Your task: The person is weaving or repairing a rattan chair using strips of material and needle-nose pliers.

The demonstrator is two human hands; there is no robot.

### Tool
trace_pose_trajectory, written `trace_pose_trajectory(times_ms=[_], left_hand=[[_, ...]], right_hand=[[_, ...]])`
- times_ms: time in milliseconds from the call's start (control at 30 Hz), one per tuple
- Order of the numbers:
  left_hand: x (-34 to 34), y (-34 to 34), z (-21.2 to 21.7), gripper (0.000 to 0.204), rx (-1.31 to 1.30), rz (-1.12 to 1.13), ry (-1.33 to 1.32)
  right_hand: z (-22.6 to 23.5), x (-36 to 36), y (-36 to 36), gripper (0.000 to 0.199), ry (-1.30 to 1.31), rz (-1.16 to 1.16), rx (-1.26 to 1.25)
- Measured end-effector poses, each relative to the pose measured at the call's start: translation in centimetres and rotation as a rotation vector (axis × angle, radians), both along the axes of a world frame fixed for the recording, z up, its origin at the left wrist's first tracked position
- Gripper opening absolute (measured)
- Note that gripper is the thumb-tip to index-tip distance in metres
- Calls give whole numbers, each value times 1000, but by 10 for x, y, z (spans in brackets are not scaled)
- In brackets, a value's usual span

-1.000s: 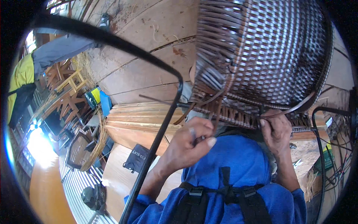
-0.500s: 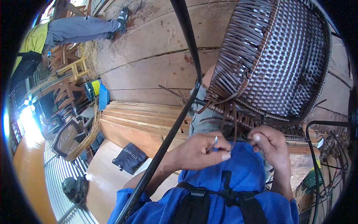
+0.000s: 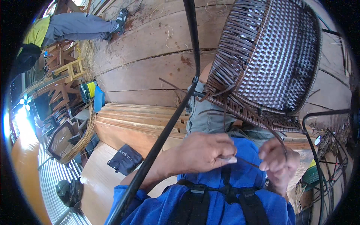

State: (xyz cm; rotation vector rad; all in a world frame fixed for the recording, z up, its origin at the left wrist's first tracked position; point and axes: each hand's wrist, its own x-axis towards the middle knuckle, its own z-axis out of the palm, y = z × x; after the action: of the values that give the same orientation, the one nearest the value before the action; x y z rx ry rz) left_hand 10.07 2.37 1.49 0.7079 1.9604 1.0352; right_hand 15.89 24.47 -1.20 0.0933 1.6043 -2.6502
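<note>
A dark brown woven wicker piece [image 3: 281,60] rests by my knees, with loose strands hanging from its near edge. My left hand [image 3: 212,152] is closed in a pinch over my lap. A thin brown weaving strand [image 3: 248,162] runs from its fingertips across to my right hand [image 3: 278,161]. The fingers of my right hand are curled on that strand and slightly blurred. Another long strand bends down from the wicker edge past the right hand. Both hands are just below the wicker's near edge, apart from each other.
A black metal bar [image 3: 165,144] slants past my left forearm; another bar [image 3: 313,150] stands at the right. Left are stacked boards [image 3: 138,120], a dark pouch [image 3: 125,159] and a dark bag [image 3: 70,193]. A person [image 3: 71,28] in grey trousers is at the upper left.
My hands have moved slightly down, and the right hand has turned. A strand now shows stretched between them. The view has shifted a little, and the wicker appears further left.
</note>
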Motion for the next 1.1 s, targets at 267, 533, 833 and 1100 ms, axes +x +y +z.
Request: trace_pose_trajectory(times_ms=[267,533,833,1100], left_hand=[[21,-1,5,22,-11,41,154],[66,5,22,15,47,39,284],[74,17,24,13,146,56,435],[74,19,28,11,174,116,371]], right_hand=[[-15,-2,-10,38,-362,-38,-841],[-89,-37,-24,36,-114,186,528],[-50,-47,-34,24,-248,-95,706],[-74,-35,-12,43,142,214,930]])
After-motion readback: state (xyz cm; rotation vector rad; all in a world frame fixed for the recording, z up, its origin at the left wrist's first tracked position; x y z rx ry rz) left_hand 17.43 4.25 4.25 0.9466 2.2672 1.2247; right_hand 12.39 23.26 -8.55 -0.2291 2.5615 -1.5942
